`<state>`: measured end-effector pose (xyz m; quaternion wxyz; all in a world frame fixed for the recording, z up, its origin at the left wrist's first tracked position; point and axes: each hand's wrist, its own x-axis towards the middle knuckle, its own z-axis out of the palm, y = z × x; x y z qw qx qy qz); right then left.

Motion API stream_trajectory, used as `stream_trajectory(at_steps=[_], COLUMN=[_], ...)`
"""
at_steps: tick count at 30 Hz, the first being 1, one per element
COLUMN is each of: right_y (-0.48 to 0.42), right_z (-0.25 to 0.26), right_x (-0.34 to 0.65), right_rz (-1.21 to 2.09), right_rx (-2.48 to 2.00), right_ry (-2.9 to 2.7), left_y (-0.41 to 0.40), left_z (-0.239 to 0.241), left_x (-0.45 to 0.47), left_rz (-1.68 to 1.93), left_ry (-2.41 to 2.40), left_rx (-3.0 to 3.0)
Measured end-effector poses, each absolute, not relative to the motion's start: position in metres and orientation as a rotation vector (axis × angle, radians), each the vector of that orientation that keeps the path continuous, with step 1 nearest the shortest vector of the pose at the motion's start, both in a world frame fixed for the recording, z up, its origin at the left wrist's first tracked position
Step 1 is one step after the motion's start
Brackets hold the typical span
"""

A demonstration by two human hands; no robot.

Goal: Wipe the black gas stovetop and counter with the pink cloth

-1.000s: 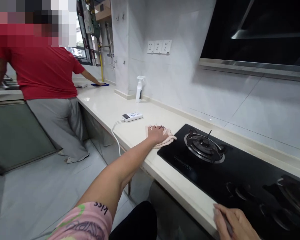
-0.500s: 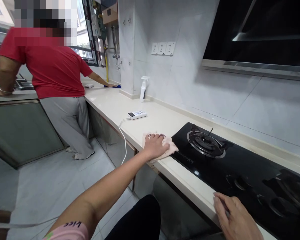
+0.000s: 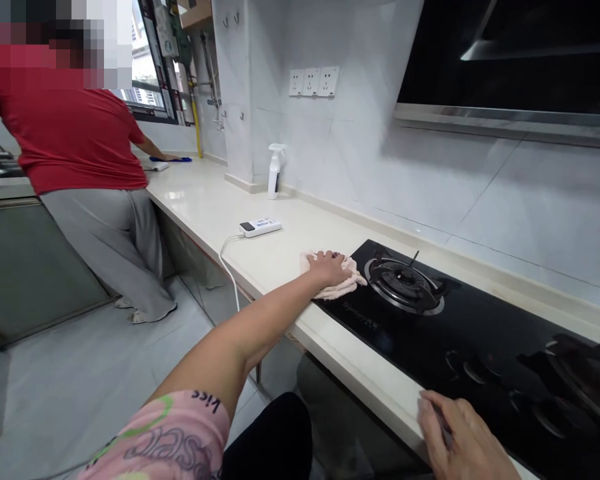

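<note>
My left hand (image 3: 329, 268) presses down on a pale pink cloth (image 3: 337, 288), its fingers bent over the top. The cloth lies bunched across the left edge of the black gas hob (image 3: 395, 340) and the cream worktop beside it, close to the left burner (image 3: 404, 283). At the worktop's front edge rests my right hand (image 3: 463, 433), its fingers loosely bent and a gap showing beside the thumb. Nothing is visible in it; part of its underside is hidden.
On the cream worktop (image 3: 200, 213) are a white power bank (image 3: 261, 227) with a cable hanging over the edge and a white spray bottle (image 3: 274, 175). A co-worker in a red shirt (image 3: 80, 137) leans over the far counter, one hand on a blue cloth (image 3: 180, 159). A range hood (image 3: 520, 67) overhangs the hob.
My left hand has slid the cloth away from the front edge and onto the hob's left corner. My right hand stays at the edge. The co-worker leans farther left; the view has shifted slightly.
</note>
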<state>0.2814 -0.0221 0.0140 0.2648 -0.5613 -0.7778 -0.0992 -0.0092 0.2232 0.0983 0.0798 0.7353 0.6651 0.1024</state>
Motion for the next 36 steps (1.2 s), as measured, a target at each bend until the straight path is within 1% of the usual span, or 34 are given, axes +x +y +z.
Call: stream_trajectory(at_steps=[4, 8, 17, 22, 24, 26, 31, 36], right_y=[-0.023, -0.026, -0.026, -0.027, -0.028, -0.028, -0.024, -0.021], right_z=[0.014, 0.019, 0.016, 0.016, 0.018, 0.020, 0.024, 0.029], right_x=[0.270, 0.257, 0.260, 0.264, 0.265, 0.266, 0.267, 0.267], right_rz=[-0.362, -0.411, -0.318, -0.115, -0.007, 0.014, -0.192, -0.203], right_rx=[-1.586, -1.672, -1.623, -1.629, -1.648, -1.643, -1.615, -1.637], right_ry=[-2.005, -1.904, -1.923, -1.875, -1.806, -1.710, -1.602, -1.572], left_y=[0.237, 0.223, 0.142, 0.088, 0.073, 0.063, 0.060, 0.064], left_z=[0.099, 0.097, 0.094, 0.088, 0.085, 0.084, 0.085, 0.083], left_x=[-0.001, -0.003, -0.018, -0.012, -0.001, 0.015, 0.067, 0.119], left_rz=[0.323, 0.356, 0.455, 0.484, 0.499, 0.512, 0.506, 0.448], left_ry=[1.981, 1.963, 1.917, 1.799, 1.704, 1.600, 1.346, 1.145], left_rx=[2.202, 2.250, 2.378, 2.489, 2.554, 2.610, 2.713, 2.835])
